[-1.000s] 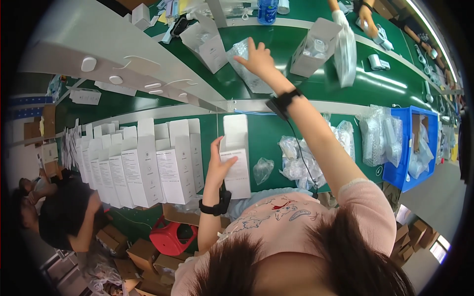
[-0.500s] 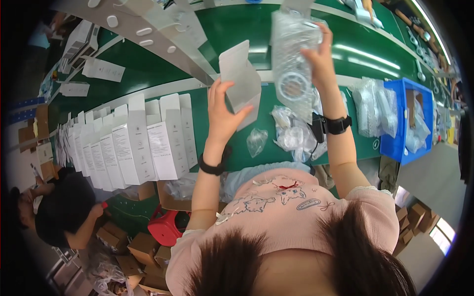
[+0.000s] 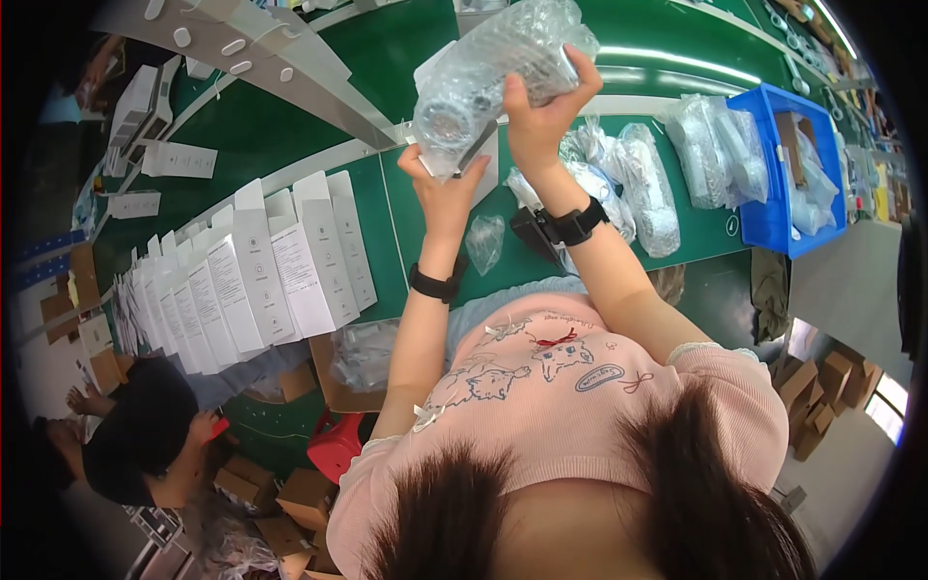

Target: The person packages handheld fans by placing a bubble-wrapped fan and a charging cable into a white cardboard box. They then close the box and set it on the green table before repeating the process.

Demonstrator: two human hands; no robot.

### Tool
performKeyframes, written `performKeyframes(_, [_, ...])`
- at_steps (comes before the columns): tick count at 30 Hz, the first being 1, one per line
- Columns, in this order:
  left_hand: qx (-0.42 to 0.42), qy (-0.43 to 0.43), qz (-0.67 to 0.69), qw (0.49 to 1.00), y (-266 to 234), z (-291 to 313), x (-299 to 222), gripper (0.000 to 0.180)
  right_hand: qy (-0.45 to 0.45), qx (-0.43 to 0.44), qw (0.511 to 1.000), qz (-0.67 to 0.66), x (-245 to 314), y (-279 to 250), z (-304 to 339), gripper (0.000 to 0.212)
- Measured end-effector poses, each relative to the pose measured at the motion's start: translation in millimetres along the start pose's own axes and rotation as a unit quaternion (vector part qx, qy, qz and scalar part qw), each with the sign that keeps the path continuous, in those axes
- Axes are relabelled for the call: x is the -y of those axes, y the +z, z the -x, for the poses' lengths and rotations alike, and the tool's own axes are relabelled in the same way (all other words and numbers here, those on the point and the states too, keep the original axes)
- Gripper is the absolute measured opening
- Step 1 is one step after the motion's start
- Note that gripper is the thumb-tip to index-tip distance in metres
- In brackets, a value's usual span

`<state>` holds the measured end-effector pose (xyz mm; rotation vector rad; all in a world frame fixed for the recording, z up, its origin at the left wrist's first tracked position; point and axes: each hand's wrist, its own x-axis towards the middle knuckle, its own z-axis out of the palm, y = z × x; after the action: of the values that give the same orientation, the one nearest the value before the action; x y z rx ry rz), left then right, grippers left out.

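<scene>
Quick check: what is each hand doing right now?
Left hand: closed on the white box.
Right hand: closed on the bubble-wrapped item.

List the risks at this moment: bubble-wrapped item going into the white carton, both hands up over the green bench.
1. The bubble-wrapped item is held by the right hand only at one end; the slick wrap could slip from that grip.
2. The left hand holds the white carton from below, mostly hidden by the wrap, so misalignment may crush its flap.
3. A drop could knock over the upright cartons.
</scene>
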<state>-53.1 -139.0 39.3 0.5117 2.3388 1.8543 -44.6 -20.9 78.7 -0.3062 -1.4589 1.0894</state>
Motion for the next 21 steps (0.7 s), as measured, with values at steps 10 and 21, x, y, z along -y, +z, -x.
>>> performKeyframes(10, [-0.039, 0.119, 0.042, 0.991, 20.6, 9.1, 12.8, 0.070, -0.023, 0.000, 0.996, 0.082, -4.7, -16.5, 12.2, 0.052])
performKeyframes(21, [0.008, 0.187, 0.041, 0.981, -16.4, 30.5, 36.6, 0.076, 0.106, 0.284, 0.938, 0.167, -57.3, -104.9, 4.2, 0.044])
